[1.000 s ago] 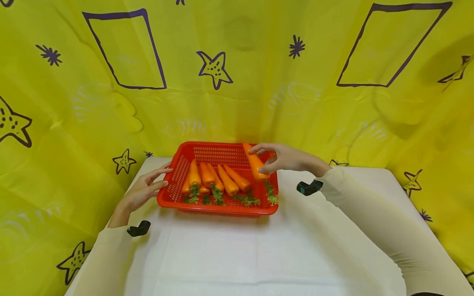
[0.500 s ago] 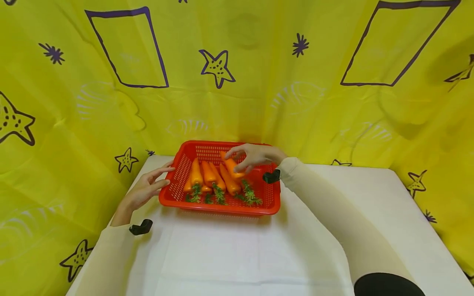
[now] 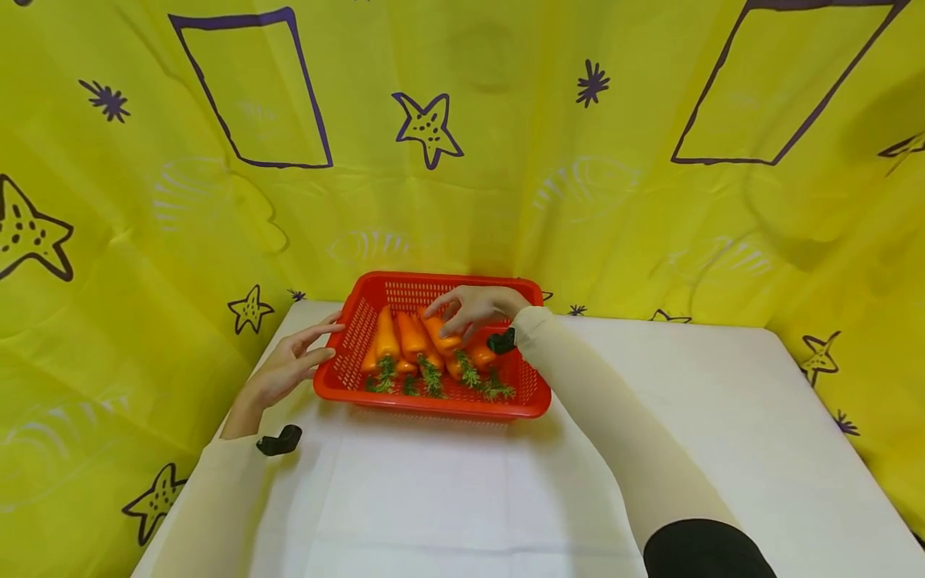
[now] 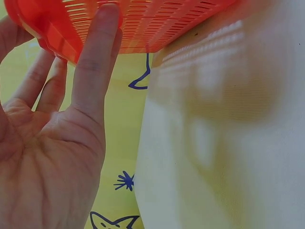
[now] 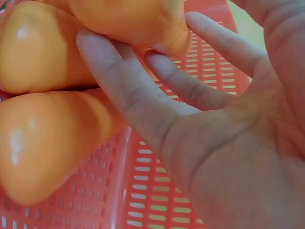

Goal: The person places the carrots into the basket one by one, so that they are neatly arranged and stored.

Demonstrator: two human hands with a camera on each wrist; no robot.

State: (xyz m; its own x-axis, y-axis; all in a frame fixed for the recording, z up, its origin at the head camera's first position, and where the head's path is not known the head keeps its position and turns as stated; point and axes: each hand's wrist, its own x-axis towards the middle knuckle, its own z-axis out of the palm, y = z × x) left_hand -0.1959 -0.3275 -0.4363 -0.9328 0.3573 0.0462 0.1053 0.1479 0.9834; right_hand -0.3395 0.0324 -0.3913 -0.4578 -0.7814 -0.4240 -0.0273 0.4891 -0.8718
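Several glossy orange plastic carrots (image 3: 405, 341) in red slotted plastic basket (image 3: 347, 341), frame centre on white bench (image 3: 448, 490). Right hand (image 3: 477, 307) fingers pinching one carrot (image 3: 439, 331); left hand (image 3: 285, 371) fingers straight against basket's left wall.

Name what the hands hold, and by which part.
Right hand pinches a carrot near its tip, over the red basket. Left hand holds nothing; straight fingers touch the basket's side.

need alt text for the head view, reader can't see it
A right hand holds a carrot over other carrots lying in a red basket on a white table. The left hand, fingers straight, touches the basket's left side. Yellow star-printed cloth hangs behind.
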